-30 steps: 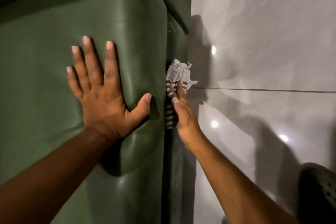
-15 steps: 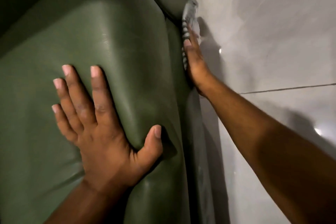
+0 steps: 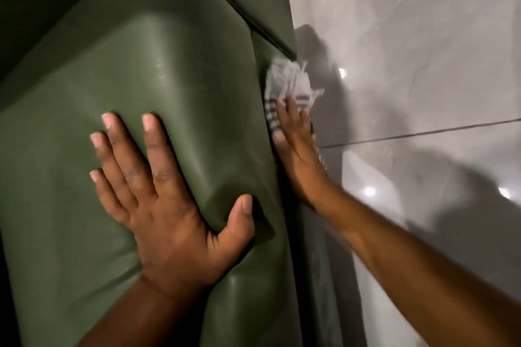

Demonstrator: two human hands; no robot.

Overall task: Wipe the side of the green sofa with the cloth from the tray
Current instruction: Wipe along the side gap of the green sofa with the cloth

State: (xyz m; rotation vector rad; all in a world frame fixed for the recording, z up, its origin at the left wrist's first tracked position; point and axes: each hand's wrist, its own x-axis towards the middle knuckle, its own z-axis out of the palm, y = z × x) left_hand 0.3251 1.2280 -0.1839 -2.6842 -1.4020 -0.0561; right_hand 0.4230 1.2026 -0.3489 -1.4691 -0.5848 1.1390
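The green sofa [image 3: 158, 70] fills the left and middle of the head view; I look down along its padded top and its outer side panel. My left hand [image 3: 166, 200] lies flat on the cushion with fingers spread and thumb hooked over its edge. My right hand [image 3: 298, 155] presses a white cloth [image 3: 284, 82] with dark stripes flat against the sofa's side. The cloth bunches out beyond my fingertips, just below the seam of the upper back section. Part of the cloth is hidden under my palm.
Glossy grey floor tiles [image 3: 423, 65] with a dark grout line lie to the right of the sofa, showing ceiling-light reflections and my shadow.
My right hand drew the cloth back along the side panel from its far reach half a second ago, toward me. My left hand stayed planted on the cushion.
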